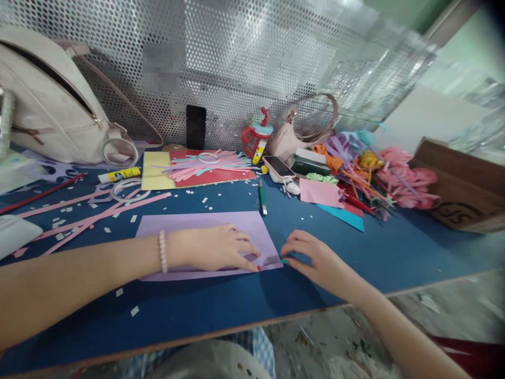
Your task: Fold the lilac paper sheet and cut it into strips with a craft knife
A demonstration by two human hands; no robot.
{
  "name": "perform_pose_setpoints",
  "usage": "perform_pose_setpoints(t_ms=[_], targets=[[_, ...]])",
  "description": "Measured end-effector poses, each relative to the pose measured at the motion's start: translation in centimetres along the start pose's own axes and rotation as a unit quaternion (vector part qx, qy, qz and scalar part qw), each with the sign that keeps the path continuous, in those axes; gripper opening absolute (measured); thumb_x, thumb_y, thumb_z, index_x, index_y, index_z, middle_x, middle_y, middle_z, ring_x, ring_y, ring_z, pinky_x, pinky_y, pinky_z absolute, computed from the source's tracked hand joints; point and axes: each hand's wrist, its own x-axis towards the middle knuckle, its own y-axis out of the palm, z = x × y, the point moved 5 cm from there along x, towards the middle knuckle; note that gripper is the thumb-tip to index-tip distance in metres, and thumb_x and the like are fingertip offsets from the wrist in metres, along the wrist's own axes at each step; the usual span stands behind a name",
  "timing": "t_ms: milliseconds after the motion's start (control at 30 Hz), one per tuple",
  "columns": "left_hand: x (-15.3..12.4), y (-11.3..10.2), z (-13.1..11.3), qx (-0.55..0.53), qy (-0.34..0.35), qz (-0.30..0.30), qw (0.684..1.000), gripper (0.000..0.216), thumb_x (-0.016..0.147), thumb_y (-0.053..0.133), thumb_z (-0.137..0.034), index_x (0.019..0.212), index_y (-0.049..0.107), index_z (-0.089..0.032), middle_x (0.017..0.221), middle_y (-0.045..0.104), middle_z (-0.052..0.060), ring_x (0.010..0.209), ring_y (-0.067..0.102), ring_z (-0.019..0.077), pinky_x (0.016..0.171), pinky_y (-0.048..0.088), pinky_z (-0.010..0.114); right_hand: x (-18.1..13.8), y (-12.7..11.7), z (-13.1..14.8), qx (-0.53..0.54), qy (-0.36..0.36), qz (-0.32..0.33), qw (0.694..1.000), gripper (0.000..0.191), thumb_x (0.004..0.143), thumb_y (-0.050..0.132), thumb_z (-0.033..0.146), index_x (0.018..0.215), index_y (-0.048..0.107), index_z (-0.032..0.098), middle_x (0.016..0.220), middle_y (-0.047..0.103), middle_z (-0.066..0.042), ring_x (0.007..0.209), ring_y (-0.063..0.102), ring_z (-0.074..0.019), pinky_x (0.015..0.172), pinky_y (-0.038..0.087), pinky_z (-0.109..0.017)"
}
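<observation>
Lavender paper (248, 223), smooth, thin and rectangular, lies flat at twelve o'clock from me on the dull blue bench (339, 279); my left forearm (87, 279) hides part of its nine o'clock edge. My left grip (221, 248) rests palm-down across the sheet, covering its middle, fingers slightly apart. By its four o'clock corner, my right grip (311, 258) curls, thumb and fingertips together on a small green piece (284, 261), mostly hidden, its full shape hard to make out.

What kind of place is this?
Probably a paper-craft work area: a purple sheet lies under the left hand, with cut paper strips and a glue stick farther back.
</observation>
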Motion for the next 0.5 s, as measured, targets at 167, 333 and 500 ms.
perform_pose_setpoints(t_ms=[167, 333, 500], targets=[[0.2, 0.2, 0.4, -0.014, 0.004, -0.007, 1.000, 0.039, 0.095, 0.048, -0.009, 0.126, 0.055, -0.029, 0.136, 0.055, 0.001, 0.117, 0.052, 0.0209, 0.091, 0.037, 0.035, -4.1, 2.2, 3.3, -0.106, -0.063, -0.087, 0.989, 0.030, 0.093, 0.047, 0.023, 0.118, 0.062, 0.022, 0.114, 0.067, -0.011, 0.105, 0.060, -0.0246, 0.088, 0.048, -0.041], [0.2, 0.3, 0.5, -0.022, 0.006, 0.001, 1.000, 0.036, 0.097, 0.046, -0.010, 0.127, 0.055, -0.028, 0.136, 0.056, 0.000, 0.117, 0.052, 0.0194, 0.095, 0.035, 0.036, -5.0, 3.8, 4.9, -0.189, -0.072, -0.108, 0.973, 0.038, 0.094, 0.045, 0.029, 0.126, 0.057, 0.015, 0.121, 0.065, -0.013, 0.107, 0.061, -0.0250, 0.085, 0.053, -0.041], [-0.1, 0.5, 0.4, -0.034, 0.000, 0.006, 0.999, 0.037, 0.098, 0.043, -0.010, 0.131, 0.052, -0.027, 0.139, 0.054, 0.001, 0.123, 0.049, 0.0185, 0.100, 0.032, 0.037, -4.8, 4.1, 5.6, -0.238, -0.068, -0.132, 0.960, 0.042, 0.094, 0.042, 0.037, 0.123, 0.059, 0.011, 0.117, 0.065, -0.016, 0.102, 0.061, -0.0274, 0.080, 0.055, -0.041]])
